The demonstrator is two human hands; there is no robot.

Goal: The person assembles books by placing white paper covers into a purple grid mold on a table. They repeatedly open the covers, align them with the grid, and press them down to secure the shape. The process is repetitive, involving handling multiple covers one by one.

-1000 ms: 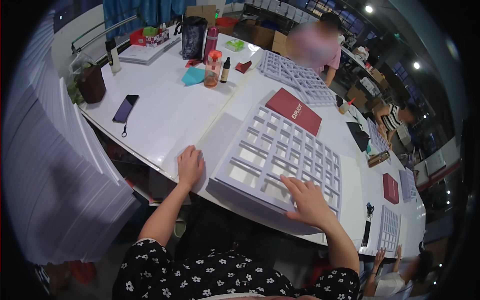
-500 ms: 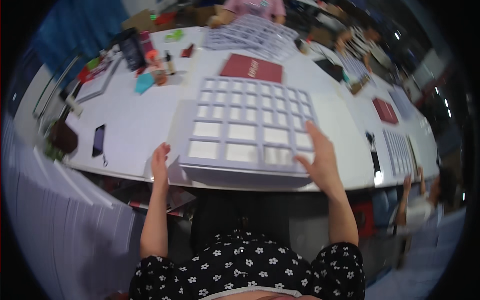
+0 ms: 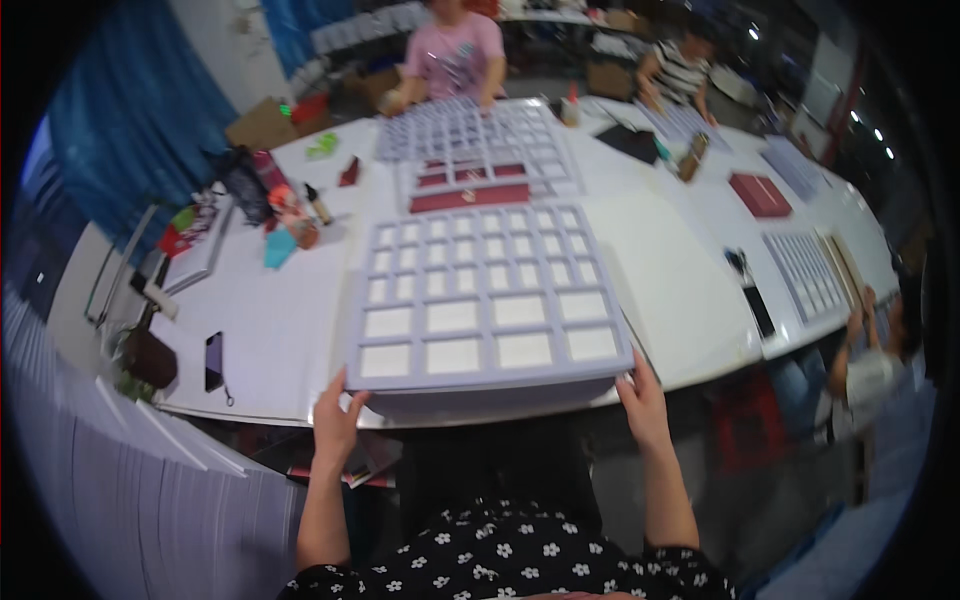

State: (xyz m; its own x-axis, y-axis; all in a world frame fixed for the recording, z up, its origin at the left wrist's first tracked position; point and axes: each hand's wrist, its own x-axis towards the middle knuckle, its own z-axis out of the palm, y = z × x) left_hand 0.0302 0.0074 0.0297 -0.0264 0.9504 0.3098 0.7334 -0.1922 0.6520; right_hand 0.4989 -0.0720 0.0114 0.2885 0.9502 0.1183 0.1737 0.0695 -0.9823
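Observation:
A lavender grid tray (image 3: pixel 484 311) with white-bottomed compartments lies at the table's near edge, on top of a thick block whose front side shows below it. Its far compartments are small and its two near rows are larger. My left hand (image 3: pixel 336 418) grips the near left corner, thumb at the front and fingers along the side. At the near right corner my right hand (image 3: pixel 646 408) holds on in the same way. Just beyond lies a dark red box (image 3: pixel 470 198), partly covered by loose lavender grid frames (image 3: pixel 545 150).
A person in pink (image 3: pixel 455 60) stands at the far side, by the frames. A phone (image 3: pixel 214 362), bottles (image 3: pixel 318 204) and a teal piece (image 3: pixel 278 248) lie left. Rightward are another red box (image 3: pixel 760 195), scissors (image 3: pixel 738 262), a second grid tray (image 3: pixel 803 275) and co-workers.
My right hand has come off the top of the tray to its near right corner. My left hand has closed on the left corner. Grid frames now lie over the red box. The view has shifted.

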